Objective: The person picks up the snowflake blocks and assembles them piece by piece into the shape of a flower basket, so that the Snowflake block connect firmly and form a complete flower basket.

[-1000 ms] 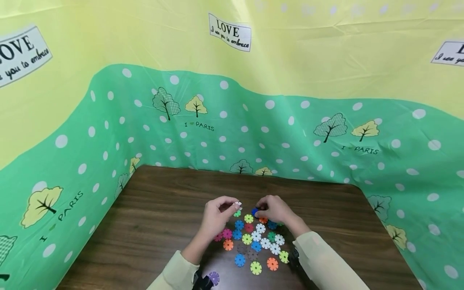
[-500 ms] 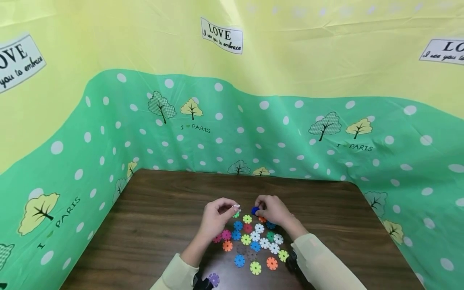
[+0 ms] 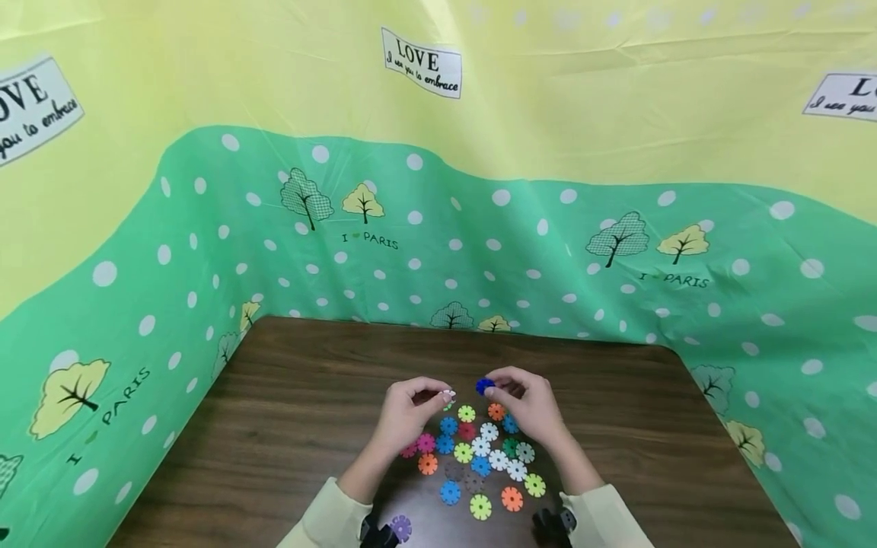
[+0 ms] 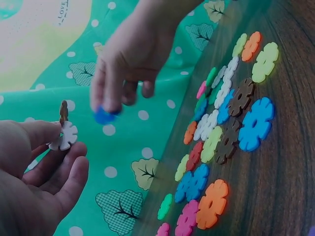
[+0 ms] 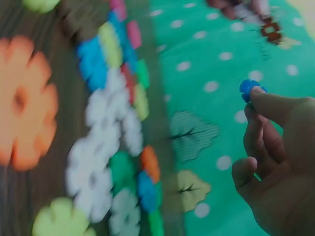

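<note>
My left hand (image 3: 404, 411) pinches a white notched flower-shaped disc (image 4: 66, 136) between thumb and fingers. A brown disc (image 4: 64, 111) stands edge-on against its upper side and looks slotted into it. Across a small gap, my right hand (image 3: 537, 407) holds a dark blue disc (image 3: 484, 386) by its edge between thumb and index finger. In the right wrist view this blue disc (image 5: 250, 90) is partly covered by the thumb. Both hands are raised over the far side of the scattered discs, and their held pieces do not touch.
Many loose discs lie on the dark wooden table (image 3: 308, 426), among them an orange disc (image 3: 511, 499), a white disc (image 3: 517, 470) and a yellow-green disc (image 3: 481, 506). One purple disc (image 3: 400, 528) lies by the left wrist. A patterned green and yellow cloth (image 3: 384, 281) surrounds the table.
My right hand has lifted the blue disc off the tabletop area and turned its fingers upward, uncovering an orange disc. The left hand stays nearly in place with the white disc.
</note>
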The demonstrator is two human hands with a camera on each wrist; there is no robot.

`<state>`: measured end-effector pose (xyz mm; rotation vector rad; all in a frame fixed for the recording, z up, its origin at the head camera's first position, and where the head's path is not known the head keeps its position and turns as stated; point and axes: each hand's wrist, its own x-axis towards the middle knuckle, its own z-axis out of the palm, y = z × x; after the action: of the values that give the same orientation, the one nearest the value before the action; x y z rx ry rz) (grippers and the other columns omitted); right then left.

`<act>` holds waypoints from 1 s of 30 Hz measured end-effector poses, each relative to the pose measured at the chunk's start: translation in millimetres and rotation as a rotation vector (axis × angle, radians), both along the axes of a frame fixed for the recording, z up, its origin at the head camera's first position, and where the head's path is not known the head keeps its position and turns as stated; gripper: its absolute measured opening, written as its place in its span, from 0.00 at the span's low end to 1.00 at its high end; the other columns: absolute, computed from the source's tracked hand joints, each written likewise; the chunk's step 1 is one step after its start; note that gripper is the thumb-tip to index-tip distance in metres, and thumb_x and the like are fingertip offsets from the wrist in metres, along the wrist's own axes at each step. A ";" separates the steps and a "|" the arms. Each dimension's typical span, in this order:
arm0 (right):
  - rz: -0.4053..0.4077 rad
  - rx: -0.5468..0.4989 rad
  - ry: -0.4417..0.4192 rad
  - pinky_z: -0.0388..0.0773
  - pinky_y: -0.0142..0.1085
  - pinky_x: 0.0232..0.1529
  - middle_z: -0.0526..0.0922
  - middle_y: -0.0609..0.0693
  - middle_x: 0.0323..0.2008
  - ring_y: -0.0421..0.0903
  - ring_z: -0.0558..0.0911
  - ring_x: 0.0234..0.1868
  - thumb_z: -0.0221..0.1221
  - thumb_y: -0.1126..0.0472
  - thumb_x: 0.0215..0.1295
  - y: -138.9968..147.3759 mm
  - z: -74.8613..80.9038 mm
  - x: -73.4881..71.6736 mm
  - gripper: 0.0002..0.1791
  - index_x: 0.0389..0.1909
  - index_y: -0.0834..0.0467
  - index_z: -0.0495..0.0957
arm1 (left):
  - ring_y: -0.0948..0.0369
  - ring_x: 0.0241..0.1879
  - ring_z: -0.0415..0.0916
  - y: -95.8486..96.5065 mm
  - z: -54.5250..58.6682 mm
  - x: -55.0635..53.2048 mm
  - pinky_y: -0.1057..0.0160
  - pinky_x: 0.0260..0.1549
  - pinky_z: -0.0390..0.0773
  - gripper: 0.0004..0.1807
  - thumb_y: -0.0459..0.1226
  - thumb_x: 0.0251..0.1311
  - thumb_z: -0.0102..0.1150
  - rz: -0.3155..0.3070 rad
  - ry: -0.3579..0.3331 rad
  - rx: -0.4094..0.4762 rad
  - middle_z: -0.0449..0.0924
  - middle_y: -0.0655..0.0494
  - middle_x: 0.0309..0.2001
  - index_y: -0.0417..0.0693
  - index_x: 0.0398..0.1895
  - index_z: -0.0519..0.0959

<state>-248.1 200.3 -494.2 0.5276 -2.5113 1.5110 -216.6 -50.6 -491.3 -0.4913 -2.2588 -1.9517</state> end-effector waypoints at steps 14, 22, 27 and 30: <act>0.079 -0.254 0.099 0.78 0.31 0.28 0.88 0.55 0.36 0.45 0.80 0.30 0.65 0.70 0.67 -4.3 14.7 24.7 0.08 0.45 0.59 0.86 | 0.60 0.37 0.85 1.5 3.0 0.6 0.66 0.39 0.84 0.08 0.37 0.67 0.67 -0.025 -0.019 -0.012 0.89 0.45 0.41 0.43 0.44 0.89; 0.110 -0.236 0.101 0.80 0.32 0.28 0.89 0.54 0.37 0.51 0.81 0.30 0.65 0.70 0.67 -5.7 13.5 23.3 0.10 0.46 0.57 0.87 | 0.58 0.38 0.86 0.8 6.8 1.8 0.66 0.39 0.84 0.06 0.37 0.66 0.68 -0.019 -0.030 -0.012 0.90 0.55 0.40 0.52 0.43 0.89; 0.106 -0.236 0.098 0.80 0.32 0.28 0.88 0.55 0.36 0.54 0.80 0.30 0.65 0.71 0.66 -7.8 12.7 22.6 0.10 0.46 0.58 0.87 | 0.54 0.38 0.85 0.9 4.9 1.9 0.67 0.37 0.84 0.06 0.38 0.67 0.67 -0.020 -0.019 -0.019 0.90 0.55 0.40 0.52 0.43 0.89; 0.099 -0.239 0.089 0.79 0.32 0.28 0.88 0.55 0.36 0.54 0.80 0.29 0.65 0.71 0.66 -9.2 11.9 22.9 0.11 0.47 0.58 0.87 | 0.51 0.38 0.85 1.2 4.2 1.8 0.67 0.37 0.84 0.06 0.38 0.67 0.67 -0.018 -0.016 -0.017 0.90 0.54 0.40 0.52 0.43 0.89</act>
<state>-225.3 191.1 -482.2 0.6712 -2.2279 1.7511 -214.8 -49.5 -487.1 -0.5014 -2.2903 -1.9525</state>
